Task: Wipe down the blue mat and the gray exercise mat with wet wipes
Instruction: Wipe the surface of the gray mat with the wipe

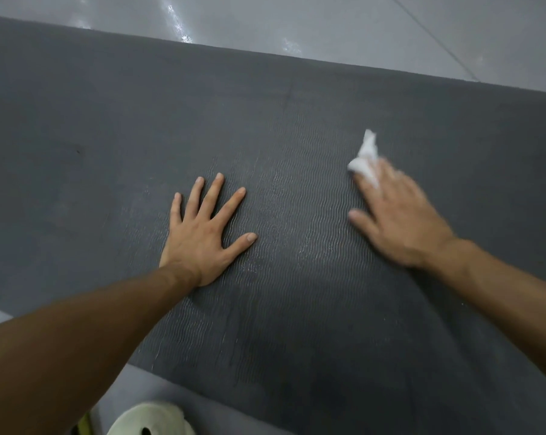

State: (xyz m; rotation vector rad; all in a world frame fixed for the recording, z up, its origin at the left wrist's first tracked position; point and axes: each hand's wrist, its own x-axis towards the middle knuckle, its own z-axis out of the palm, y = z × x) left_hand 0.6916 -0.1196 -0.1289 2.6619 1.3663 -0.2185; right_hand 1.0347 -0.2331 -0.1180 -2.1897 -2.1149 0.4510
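Observation:
The gray exercise mat [265, 120] with a wavy ribbed surface fills most of the view. My left hand [202, 233] lies flat on it with fingers spread, pressing down. My right hand [397, 215], blurred by motion, presses a crumpled white wet wipe [364, 158] onto the mat under its fingers; part of the wipe sticks out beyond the fingertips. Damp shiny streaks show on the mat between the hands. No blue mat is in view.
A glossy gray floor [328, 23] lies beyond the mat's far edge and shows again at the lower left. A white-and-green shoe [152, 419] is at the bottom edge, just off the mat's near edge.

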